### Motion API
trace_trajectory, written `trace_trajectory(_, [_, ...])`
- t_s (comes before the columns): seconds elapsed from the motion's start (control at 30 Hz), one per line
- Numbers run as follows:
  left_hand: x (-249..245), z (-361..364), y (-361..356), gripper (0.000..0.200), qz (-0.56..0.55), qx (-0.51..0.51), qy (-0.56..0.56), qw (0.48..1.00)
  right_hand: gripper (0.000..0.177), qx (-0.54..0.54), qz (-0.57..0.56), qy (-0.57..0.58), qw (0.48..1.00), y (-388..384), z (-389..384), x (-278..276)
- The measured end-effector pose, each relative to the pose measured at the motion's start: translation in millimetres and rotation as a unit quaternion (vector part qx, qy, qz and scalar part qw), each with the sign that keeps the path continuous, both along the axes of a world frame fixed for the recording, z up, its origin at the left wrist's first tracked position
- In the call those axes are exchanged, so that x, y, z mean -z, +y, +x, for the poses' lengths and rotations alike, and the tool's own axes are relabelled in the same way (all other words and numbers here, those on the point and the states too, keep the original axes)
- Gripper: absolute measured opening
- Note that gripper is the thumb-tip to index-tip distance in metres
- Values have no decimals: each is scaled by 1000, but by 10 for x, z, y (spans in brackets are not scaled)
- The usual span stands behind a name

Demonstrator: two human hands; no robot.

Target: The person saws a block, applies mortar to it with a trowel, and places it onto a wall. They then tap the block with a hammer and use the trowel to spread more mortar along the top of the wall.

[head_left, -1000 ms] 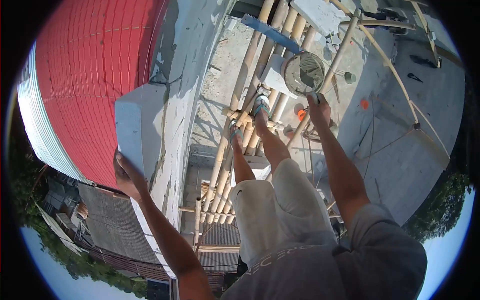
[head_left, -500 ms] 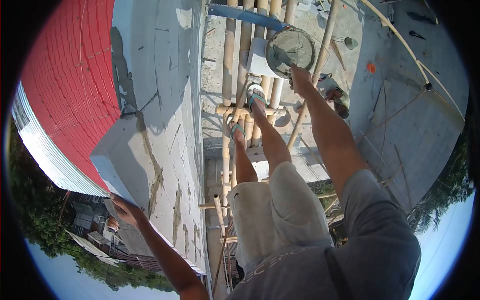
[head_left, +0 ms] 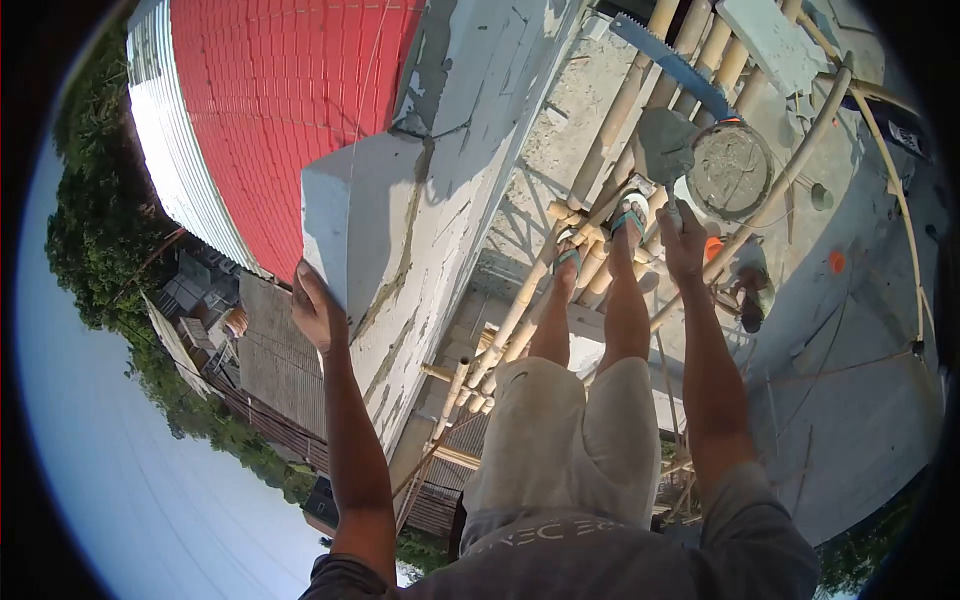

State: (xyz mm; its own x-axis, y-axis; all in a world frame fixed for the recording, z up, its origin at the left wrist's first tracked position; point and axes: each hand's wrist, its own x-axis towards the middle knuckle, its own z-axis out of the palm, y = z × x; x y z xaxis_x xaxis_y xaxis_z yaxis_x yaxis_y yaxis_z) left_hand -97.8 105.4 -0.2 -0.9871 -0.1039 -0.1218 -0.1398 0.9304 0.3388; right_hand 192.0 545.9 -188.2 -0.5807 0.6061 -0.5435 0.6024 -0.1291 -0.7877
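Note:
My left hand (head_left: 318,312) grips the near end of a pale lightweight concrete block (head_left: 378,190) on top of the wall, fingers on its outer edge. In my right hand (head_left: 683,240) is the handle of a trowel (head_left: 660,125), its blade carrying grey wet mortar. The blade is raised just left of a round bucket of mortar (head_left: 733,172), apart from the mortar in it. A string (head_left: 356,150) runs along the wall over the block. Mortar (head_left: 428,55) is spread on the wall top beyond the block.
A blue-bladed handsaw (head_left: 675,65) lies beside the bucket. My sandalled feet stand on bamboo scaffold poles (head_left: 605,105), with ground showing below. A white block (head_left: 775,45) rests at the far end. Red roofing (head_left: 290,90) lies beyond the wall. A person (head_left: 752,290) is below, right.
The trowel has come up out of the bucket with mortar on its blade. My left hand stays at the block's end. The view has turned, shifting the wall rightward.

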Motion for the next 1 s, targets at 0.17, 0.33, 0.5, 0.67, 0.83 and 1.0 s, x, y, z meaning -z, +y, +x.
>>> trace_trajectory(0.17, [-119, 8, 159, 65, -13, 4, -29, 1000, 34, -154, 88, 147, 973, -809, -1273, -247])
trace_trajectory(0.33, [-122, 36, 289, 65, 17, 41, 44, 998, 36, -180, 193, 246, 933, -1544, -2093, -531])
trace_trajectory(0.5, [-87, 54, 226, 67, 21, 21, 18, 999, 31, -162, 187, 299, 922, -1578, -1893, -575])
trace_trajectory(0.67, [-138, 40, 353, 73, 23, -2, 12, 1000, 32, -94, 186, 234, 950, -1568, -1702, -432])
trace_trajectory(0.83, [-94, 44, 265, 63, 16, 26, 33, 999, 34, -56, 222, 152, 962, -2052, -2161, -387])
trace_trajectory(1.0, [-43, 28, 233, 64, 32, 54, 74, 995, 33, -127, 244, 185, 943, -1936, -1807, -416])
